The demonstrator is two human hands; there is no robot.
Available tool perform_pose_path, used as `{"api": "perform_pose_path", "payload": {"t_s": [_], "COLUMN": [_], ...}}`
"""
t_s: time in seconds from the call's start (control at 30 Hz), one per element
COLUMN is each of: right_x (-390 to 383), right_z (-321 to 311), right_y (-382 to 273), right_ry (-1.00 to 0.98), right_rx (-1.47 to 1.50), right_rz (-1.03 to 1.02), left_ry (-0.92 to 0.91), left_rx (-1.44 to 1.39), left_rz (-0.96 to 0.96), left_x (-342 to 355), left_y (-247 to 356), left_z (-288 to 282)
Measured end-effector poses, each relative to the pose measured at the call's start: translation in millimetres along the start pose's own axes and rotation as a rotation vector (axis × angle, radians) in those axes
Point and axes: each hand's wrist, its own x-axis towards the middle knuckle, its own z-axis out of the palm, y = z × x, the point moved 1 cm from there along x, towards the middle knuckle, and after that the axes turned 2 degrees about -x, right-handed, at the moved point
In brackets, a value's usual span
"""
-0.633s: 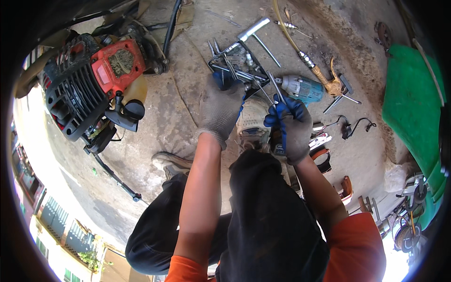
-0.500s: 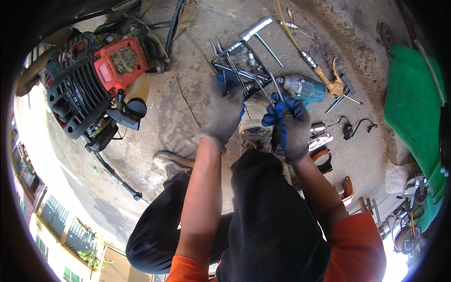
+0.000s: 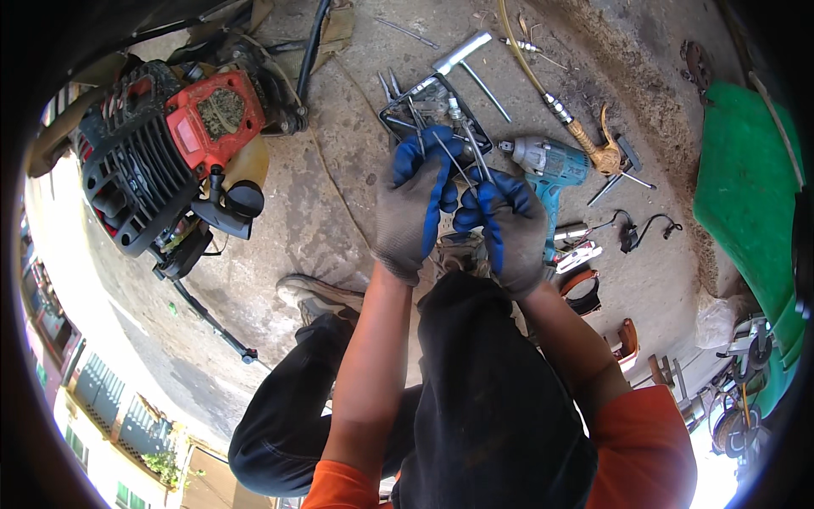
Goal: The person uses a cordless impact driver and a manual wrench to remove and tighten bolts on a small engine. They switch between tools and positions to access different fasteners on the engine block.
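Observation:
My gloved left hand (image 3: 413, 199) has its fingers curled around the upper part of a thin metal rod (image 3: 454, 161). My gloved right hand (image 3: 504, 225) is closed on the lower ends of thin metal tools, including a second, brighter rod (image 3: 476, 151). Both hands meet above my boot, just in front of a dark tray (image 3: 482, 129) of metal tools and fittings. A teal power drill (image 3: 551, 170) lies beside my right hand, and a T-handled wrench (image 3: 462, 51) lies beyond the tray.
A red-and-black engine (image 3: 208, 119) with a long shaft lies at left. A hose with a brass trigger fitting (image 3: 598, 153), black wires (image 3: 627, 233) and curved orange-brown parts (image 3: 627, 343) lie at right, near a green sheet (image 3: 742, 195) on the concrete floor (image 3: 229, 288).
My left hand has moved right and its fingers have come onto the thin rod. My right hand has shifted slightly left, bringing both hands closer together and exposing more of the drill's handle.

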Motion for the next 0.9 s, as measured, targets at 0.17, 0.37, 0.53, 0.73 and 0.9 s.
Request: {"api": "perform_pose_path", "payload": {"t_s": [0.17,0.37,0.53,0.73,0.9], "right_x": [-4.2,-4.8,23.9,71.7,89.8], "right_z": [20.2,22.7,20.1,59.8,68.5], "right_y": [-4.7,6.9,-23.6,-38.5,-36.6], "right_ry": [-0.013,-0.241,-0.176,-0.261,-0.255], "right_rx": [-0.012,-0.385,-0.895,-1.595,-1.579], "right_rz": [0.031,-0.068,-0.421,-0.241,-0.142], "left_ry": [-0.091,-0.173,-0.027,-0.009,-0.001], "left_rx": [0.471,-0.082,-0.062,-0.079,0.113], "left_rz": [0.359,-0.015,-0.134,-0.174,-0.126], "left_x": [-6.2,-10.9,-11.5,-14.8,-17.1], "left_y": [1.1,-8.1,6.4,2.9,1.5], "left_z": [-8.3,-37.1,-65.8,-61.2,-56.3]}}
